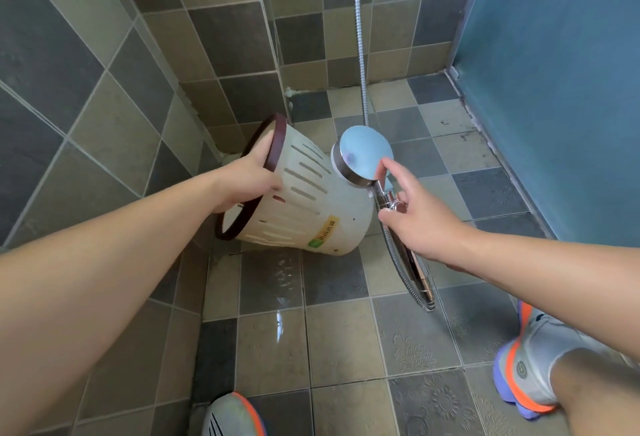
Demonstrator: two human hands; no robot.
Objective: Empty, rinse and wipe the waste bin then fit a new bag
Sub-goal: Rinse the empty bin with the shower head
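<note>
The waste bin [311,214] is cream plastic with slotted sides, a dark brown rim and a yellow-green sticker. It is tipped on its side above the floor, mouth toward the left wall. My left hand [249,183] grips its brown rim, fingers inside. The chrome shower head [363,155] hangs face down against the bin's base, its handle [391,200] running back toward me. My right hand [415,217] is on the handle, thumb and lower fingers around it, index finger stretched up to the head's edge. No bag is in view.
Grey and tan tiled walls meet in a corner [287,89] behind the bin. The metal shower hose [360,37] hangs down the back wall and loops by the handle. The floor tiles [277,297] are wet. A blue frosted panel [561,89] closes the right side. My shoes [530,366] stand close.
</note>
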